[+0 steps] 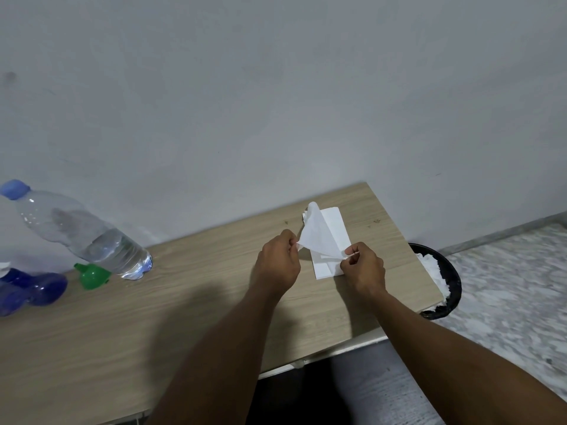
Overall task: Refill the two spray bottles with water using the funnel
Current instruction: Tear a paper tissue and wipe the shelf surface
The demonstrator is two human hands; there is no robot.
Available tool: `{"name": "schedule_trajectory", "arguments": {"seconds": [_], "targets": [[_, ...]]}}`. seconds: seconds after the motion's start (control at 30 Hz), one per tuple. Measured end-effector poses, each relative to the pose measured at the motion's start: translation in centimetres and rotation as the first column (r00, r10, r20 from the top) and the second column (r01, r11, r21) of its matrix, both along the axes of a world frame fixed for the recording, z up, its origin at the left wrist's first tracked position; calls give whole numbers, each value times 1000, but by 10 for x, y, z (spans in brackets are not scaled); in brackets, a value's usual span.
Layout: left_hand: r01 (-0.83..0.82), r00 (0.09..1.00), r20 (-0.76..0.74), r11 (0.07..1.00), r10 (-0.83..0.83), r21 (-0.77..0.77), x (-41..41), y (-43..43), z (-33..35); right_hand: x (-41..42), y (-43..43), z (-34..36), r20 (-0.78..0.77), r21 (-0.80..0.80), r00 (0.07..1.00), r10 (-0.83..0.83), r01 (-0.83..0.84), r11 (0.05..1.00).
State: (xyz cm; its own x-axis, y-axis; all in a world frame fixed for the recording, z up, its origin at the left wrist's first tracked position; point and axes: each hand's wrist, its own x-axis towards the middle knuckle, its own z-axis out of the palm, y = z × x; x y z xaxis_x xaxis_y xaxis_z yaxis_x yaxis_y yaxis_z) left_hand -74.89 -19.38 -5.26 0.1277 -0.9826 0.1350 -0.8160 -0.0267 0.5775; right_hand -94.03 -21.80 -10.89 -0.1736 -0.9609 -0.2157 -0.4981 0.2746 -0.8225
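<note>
White tissue (319,237): I'm pinching it in left hand (277,265) and right hand (363,268); funnel (92,276) lying idle, pouring seemingly over.

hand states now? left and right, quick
Left hand: pinching a corner of the tissue.
Right hand: pinching the tissue's other corner.

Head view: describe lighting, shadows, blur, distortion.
Head view: dim, flat light, with a soft shadow on the table. Head view: wide-angle bend leans the water bottle at the left edge. Head view: floor at right looks smeared.
</note>
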Motion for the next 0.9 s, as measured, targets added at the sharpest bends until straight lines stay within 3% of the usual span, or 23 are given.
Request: {"name": "schedule_trajectory", "arguments": {"seconds": [0.9], "targets": [[-89,994,-60,996,87,-33,12,4,22,17,16,3,-41,-90,994,104,-107,990]]}}
